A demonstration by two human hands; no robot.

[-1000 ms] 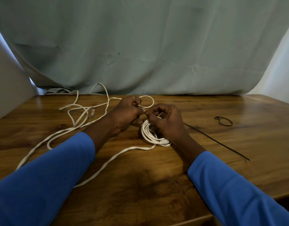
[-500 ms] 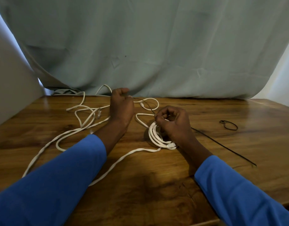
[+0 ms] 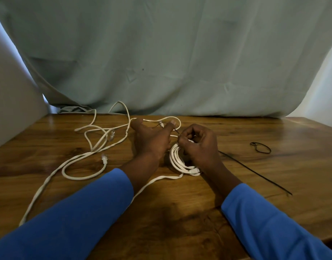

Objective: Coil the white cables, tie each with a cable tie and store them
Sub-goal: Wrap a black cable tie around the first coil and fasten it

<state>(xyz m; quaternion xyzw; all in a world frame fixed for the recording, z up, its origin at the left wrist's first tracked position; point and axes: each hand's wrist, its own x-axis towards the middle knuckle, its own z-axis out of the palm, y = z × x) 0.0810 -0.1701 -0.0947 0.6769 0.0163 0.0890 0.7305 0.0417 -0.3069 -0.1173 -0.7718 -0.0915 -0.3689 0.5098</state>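
My right hand (image 3: 199,145) is curled over the tight coil (image 3: 178,160) of soft white round cable, which lies on the brown wooden desk (image 3: 180,212) between my wrists. The fingers are clamped round the far side of the loops. A dark sliver pokes out at the fingertips. I take it for the end of the long thin black plastic cable tie (image 3: 255,172) that runs out to the right across the desk, though I cannot tell whether they are one piece.

My left hand (image 3: 152,141) lies just beside the coil, fingers straight and spread, gripping nothing that I can see. The loose white cable (image 3: 82,164) sprawls to the left, with one strand running back to the coil. A small black loop (image 3: 260,147) lies well apart on the right.

The cable looks light and limp but springy, and I judge that the loops would fan out if released. The hold belongs across all the strands at once, where the tie goes. The tie looks thin, stiff and slick, so I would pinch it near its tip.
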